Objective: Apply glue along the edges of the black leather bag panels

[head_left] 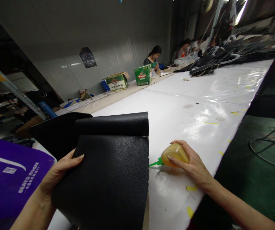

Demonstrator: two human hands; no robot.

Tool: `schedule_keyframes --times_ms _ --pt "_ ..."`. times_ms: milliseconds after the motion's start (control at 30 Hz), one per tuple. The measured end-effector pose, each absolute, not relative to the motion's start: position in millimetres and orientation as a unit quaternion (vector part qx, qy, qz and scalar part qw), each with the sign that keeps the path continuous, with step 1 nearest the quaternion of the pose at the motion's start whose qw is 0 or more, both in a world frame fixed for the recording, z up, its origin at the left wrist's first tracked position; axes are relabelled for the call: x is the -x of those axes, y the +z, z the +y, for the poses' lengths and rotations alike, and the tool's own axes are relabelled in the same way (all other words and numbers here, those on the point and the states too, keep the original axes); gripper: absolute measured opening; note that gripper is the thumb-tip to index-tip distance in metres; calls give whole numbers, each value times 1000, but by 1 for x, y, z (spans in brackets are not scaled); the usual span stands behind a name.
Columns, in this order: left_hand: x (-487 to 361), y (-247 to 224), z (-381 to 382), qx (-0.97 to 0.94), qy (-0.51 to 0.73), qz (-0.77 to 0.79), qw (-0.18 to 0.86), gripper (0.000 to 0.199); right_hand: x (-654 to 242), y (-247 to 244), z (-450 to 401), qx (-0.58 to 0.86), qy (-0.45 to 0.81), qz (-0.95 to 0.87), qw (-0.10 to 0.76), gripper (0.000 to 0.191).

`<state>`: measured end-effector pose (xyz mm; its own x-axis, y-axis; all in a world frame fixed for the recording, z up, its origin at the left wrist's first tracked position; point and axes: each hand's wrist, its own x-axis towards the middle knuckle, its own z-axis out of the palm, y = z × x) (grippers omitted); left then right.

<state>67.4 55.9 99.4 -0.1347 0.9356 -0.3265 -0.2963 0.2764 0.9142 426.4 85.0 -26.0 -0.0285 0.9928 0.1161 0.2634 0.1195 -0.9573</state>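
My left hand (59,172) grips the left edge of a black leather-grained sheet (113,172), thumb on top and the other fingers hidden beneath. The sheet's far end is folded or rolled over into a thick band (118,124). In my right hand (190,163) is a squeeze glue bottle (174,155) holding yellowish liquid, lying nearly sideways. Its green nozzle (155,163) points left, with the tip at the sheet's right edge; whether it touches, I cannot tell. Behind my left hand lies another black piece (58,131).
A purple printed bag or sheet (10,179) lies at left. Green beer cartons (142,75) stand at the table's far side, near a seated person (153,59). Black material (214,59) is heaped at the far right. Yellow scraps (191,188) dot the white table (175,118).
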Motion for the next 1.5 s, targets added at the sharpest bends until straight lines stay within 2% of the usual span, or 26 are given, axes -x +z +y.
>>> schedule_keyframes --times_ms 167,300,500,700,933,1100,1367,1500 --pt "-70 99 53 -287 527 550 580 66 -425 -24 73 485 483 -601 413 49" --pt "-68 95 53 -282 533 544 583 61 -425 -24 68 513 455 -583 436 50" --pt "-67 94 51 -285 535 550 575 59 -426 -25 57 483 510 -542 461 49" --pt "-72 97 51 -292 532 553 571 45 -424 -28 51 455 562 -513 462 48" --pt "-72 98 50 -283 535 552 573 58 -426 -27 60 503 482 -549 463 49" --pt "-71 98 51 -288 531 544 582 68 -428 -24 60 477 510 -568 435 49" --pt "-64 94 54 -286 520 543 593 66 -432 -29 79 518 436 -589 442 51" --pt "-64 93 55 -291 520 539 595 65 -425 -26 68 497 482 -582 426 51"
